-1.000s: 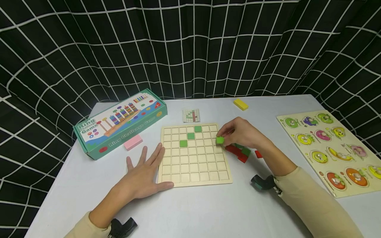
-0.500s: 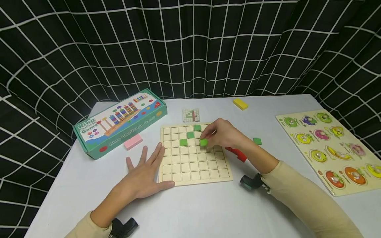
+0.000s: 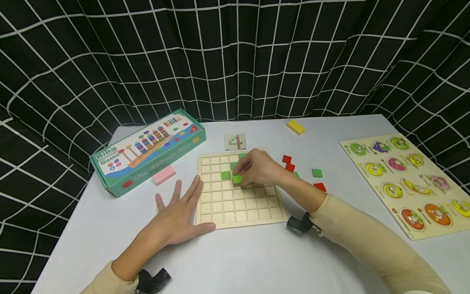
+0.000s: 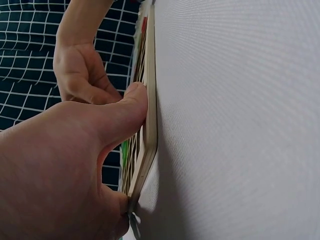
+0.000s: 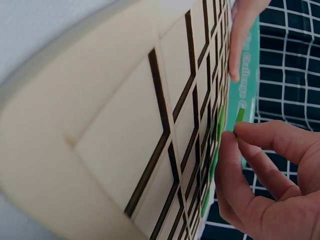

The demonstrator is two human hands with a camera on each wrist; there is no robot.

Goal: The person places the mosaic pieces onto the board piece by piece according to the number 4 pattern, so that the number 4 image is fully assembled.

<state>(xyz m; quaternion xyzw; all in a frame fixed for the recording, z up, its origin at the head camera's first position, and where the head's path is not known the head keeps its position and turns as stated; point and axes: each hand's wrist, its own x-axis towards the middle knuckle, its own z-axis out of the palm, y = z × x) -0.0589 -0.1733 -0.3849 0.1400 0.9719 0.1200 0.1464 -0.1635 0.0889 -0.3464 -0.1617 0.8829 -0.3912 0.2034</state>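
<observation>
A wooden grid board [image 3: 238, 204] lies on the table with green square tiles [image 3: 225, 175] set in its upper cells. My right hand [image 3: 258, 167] pinches another green tile [image 3: 236, 179] between thumb and fingertips, over the board next to those tiles. In the right wrist view that tile [image 5: 240, 115] is seen edge-on, tilted, just off the board's surface. My left hand [image 3: 180, 220] rests with spread fingers at the board's left edge; its thumb [image 4: 132, 102] touches the near rim in the left wrist view. The right hand partly hides the placed tiles.
Right of the board lie loose red tiles [image 3: 290, 167] and a green tile [image 3: 317, 173]. Behind it is a small pattern card [image 3: 235, 141]. A Ring Challenge Game box [image 3: 150, 151], a pink block [image 3: 164, 175], a yellow block [image 3: 295, 127] and a fruit puzzle board [image 3: 407, 183] stand around.
My right hand has carried the green tile leftward from the board's right edge to beside the placed green tiles. The left hand has stayed in place.
</observation>
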